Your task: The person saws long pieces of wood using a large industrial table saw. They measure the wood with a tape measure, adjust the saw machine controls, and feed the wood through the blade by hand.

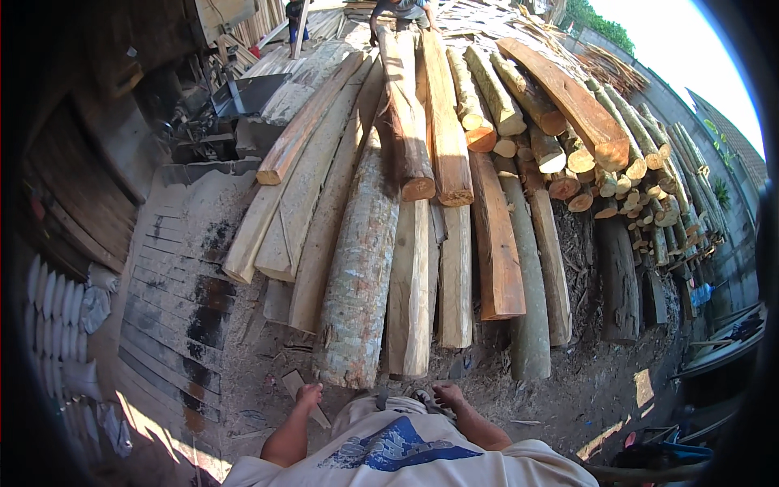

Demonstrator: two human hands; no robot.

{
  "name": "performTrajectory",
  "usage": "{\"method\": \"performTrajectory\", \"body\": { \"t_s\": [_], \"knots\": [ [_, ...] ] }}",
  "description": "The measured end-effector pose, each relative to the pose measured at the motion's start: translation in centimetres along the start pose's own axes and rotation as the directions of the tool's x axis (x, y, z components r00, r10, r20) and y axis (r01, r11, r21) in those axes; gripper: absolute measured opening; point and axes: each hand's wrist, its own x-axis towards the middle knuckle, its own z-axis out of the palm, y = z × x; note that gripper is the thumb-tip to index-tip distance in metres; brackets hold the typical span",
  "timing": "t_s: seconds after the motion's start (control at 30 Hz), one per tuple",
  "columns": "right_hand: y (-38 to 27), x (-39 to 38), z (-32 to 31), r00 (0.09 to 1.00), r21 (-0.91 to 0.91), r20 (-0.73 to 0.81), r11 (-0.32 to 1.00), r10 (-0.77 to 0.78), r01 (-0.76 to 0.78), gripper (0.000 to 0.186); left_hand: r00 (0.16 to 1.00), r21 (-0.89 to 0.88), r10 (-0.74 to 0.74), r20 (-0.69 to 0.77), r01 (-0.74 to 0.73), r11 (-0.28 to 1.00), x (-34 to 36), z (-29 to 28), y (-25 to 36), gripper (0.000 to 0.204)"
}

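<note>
My left hand [308, 395] hangs low beside my body with its fingers curled in, and I see nothing in it. A thin flat board [305, 398] lies on the ground below it. On the other side my right hand [448, 396] is also curled, with nothing visible in it. Just ahead of my feet ends a thick, bark-covered log [357, 276], left of a pale squared timber [409, 292]. Neither hand touches them. Across the pile lie a reddish half-squared log [407, 122] and a squared beam [445, 122], side by side, their near ends toward me.
A co-worker [402, 10] bends over the far ends of the logs; another person [297, 24] stands at the far left. Round logs [568, 154] are stacked at right beside a grey wall [730, 219]. White sacks [57, 308] and a slatted platform [170, 300] lie left.
</note>
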Motion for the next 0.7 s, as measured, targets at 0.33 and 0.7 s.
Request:
{"method": "performTrajectory", "body": {
  "t_s": [0.33, 0.7],
  "knots": [
    [0.7, 3.1, -0.8, 0.995, -0.224, 0.098, 0.974, -0.009, 0.031, 0.04, 0.996, -0.085, -0.088, -0.021, 0.086, 0.993, -8.8, 5.2, -10.2, 0.031],
    [1.2, 5.2, 0.1, 0.993, -0.475, 0.105, 0.874, -0.061, 0.104, 0.043, 0.992, 0.077, 0.049, -0.116, -0.04, 0.996, -15.0, 2.4, -24.5, 0.043]
  ]
}}
